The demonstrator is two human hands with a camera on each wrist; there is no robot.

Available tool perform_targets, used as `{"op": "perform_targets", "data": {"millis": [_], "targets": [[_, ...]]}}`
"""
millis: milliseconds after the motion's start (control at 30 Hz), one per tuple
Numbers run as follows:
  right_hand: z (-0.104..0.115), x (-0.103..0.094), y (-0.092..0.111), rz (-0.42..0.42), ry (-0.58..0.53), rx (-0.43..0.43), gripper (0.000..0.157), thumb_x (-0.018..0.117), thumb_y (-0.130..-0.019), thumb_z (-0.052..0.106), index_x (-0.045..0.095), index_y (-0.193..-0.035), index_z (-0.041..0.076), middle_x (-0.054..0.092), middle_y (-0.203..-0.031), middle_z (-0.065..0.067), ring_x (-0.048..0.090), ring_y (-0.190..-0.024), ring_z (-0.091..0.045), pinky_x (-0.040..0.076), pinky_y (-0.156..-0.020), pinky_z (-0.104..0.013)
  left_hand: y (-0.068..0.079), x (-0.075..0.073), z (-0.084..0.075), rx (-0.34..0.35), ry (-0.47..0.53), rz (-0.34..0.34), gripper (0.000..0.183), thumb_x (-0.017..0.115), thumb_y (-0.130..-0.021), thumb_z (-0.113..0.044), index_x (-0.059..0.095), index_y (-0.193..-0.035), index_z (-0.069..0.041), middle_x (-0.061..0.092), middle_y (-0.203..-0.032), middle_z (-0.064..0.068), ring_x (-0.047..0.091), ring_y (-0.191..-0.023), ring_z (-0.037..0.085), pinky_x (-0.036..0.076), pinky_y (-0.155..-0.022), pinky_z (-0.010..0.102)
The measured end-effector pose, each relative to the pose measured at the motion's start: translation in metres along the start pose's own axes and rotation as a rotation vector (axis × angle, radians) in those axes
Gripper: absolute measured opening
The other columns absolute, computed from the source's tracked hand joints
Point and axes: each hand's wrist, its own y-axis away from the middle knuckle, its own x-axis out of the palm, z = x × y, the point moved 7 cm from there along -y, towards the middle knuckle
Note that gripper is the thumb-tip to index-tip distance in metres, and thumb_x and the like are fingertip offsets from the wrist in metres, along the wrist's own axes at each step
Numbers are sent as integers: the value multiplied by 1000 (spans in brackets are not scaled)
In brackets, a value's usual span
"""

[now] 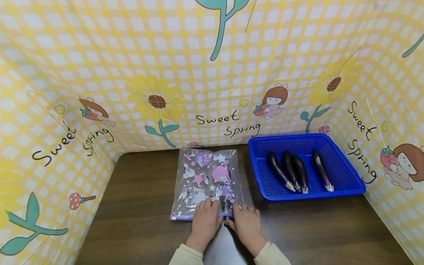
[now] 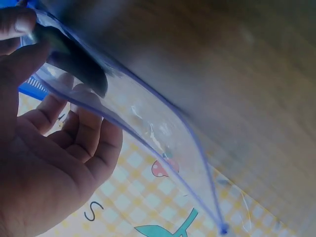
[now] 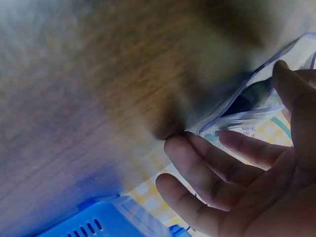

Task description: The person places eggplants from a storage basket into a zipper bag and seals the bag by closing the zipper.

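A clear zip bag with pink and purple cartoon prints lies flat, its purple-edged mouth toward me. Its white slider sits at the left corner. In the left wrist view the mouth gapes, and the dark end of an eggplant shows inside it. My left hand holds the upper rim, thumb at the opening beside the eggplant and curled fingers outside the film. On the right part of the mouth, my right hand holds the rim, thumb at the opening, other fingers spread over the film and table.
A blue plastic basket stands at the back right with several eggplants in it. Brown wooden tabletop surrounds the bag. Yellow checked cloth with printed flowers walls the back and both sides.
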Motion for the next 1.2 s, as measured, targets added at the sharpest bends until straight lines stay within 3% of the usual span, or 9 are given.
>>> {"op": "perform_targets", "data": {"millis": [200, 433, 567, 667, 800, 967, 1100, 1200], "targets": [[1, 7, -8, -37, 53, 5, 47, 75, -72, 46, 57, -87, 6, 59, -73, -11, 55, -57, -30, 38, -51, -41, -1, -1, -2, 21, -7, 1, 28, 77, -69, -22, 60, -86, -9, 49, -79, 7, 50, -71, 26, 39, -60, 38], [-3, 2, -10, 3, 47, 7, 54, 76, -68, 52, 55, -89, 7, 55, -72, -11, 55, -60, -30, 40, -51, -42, 0, -4, -1, 39, 5, -1, 28, 78, -67, -19, 60, -86, -9, 49, -80, 6, 51, -73, 25, 41, -61, 39], [-5, -22, -16, -17, -51, -81, 54, 75, -71, 51, 57, -98, 8, 56, -85, -13, 56, -76, -31, 43, -56, -43, 1, -4, 3, 27, 30, 0, 30, 79, -65, -17, 61, -88, -9, 49, -83, 7, 50, -73, 25, 43, -59, 38], [-9, -52, -27, -72, -223, -156, 43, 73, -78, 38, 62, -105, 7, 58, -98, -13, 57, -89, -31, 47, -66, -45, 2, -2, 5, 9, 50, 28, 31, 79, -66, -16, 60, -89, -8, 48, -83, 8, 50, -71, 25, 42, -53, 38], [-32, -86, -48, -74, -397, -114, 33, 69, -83, 29, 64, -109, 8, 61, -107, -8, 58, -98, -27, 47, -80, -43, 4, 1, 6, -26, 75, 73, 29, 77, -68, -16, 58, -88, -7, 49, -80, 9, 51, -68, 27, 42, -50, 40], [-82, -97, -81, 104, -313, 17, 39, 63, -88, 31, 60, -118, 6, 61, -109, -14, 59, -99, -31, 46, -83, -47, 5, 4, 5, -46, 77, 91, 30, 75, -69, -16, 61, -93, -4, 51, -79, 10, 53, -69, 29, 43, -49, 42], [-124, -84, -102, 334, -163, 40, 48, 63, -88, 28, 54, -125, -1, 58, -113, -25, 58, -100, -40, 46, -80, -52, 5, 5, 3, -32, 54, 79, 34, 76, -68, -15, 62, -97, -3, 53, -83, 12, 54, -71, 30, 44, -47, 41], [-148, -64, -114, 461, -132, 6, 46, 65, -87, 21, 53, -123, -5, 58, -112, -27, 57, -100, -41, 45, -81, -51, 5, 6, 3, -19, 36, 68, 35, 76, -67, -14, 62, -97, -3, 54, -85, 13, 55, -71, 30, 44, -47, 40]]}}
